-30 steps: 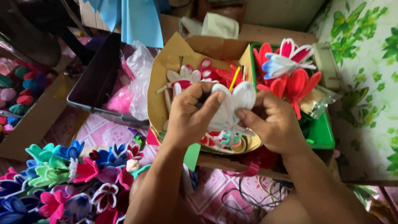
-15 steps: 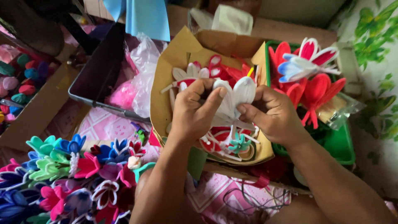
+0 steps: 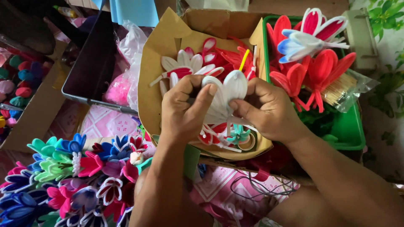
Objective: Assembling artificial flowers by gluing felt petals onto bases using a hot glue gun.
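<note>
Cardboard box (image 3: 160,59) lies just beyond the fingertips, full of loose white and red petals; right of the knuckles sits a green tray (image 3: 349,134) of red flowers, and near the left forearm a bunch of finished flowers (image 3: 71,176). Both hands meet over the box: left hand (image 3: 183,111) and right hand (image 3: 265,109) have fingers clamped together on a white petal cluster (image 3: 225,94), thumbs pressing its front. Best handled, I judge, by pinching low near the base, so the looped petals keep their fan.
</note>
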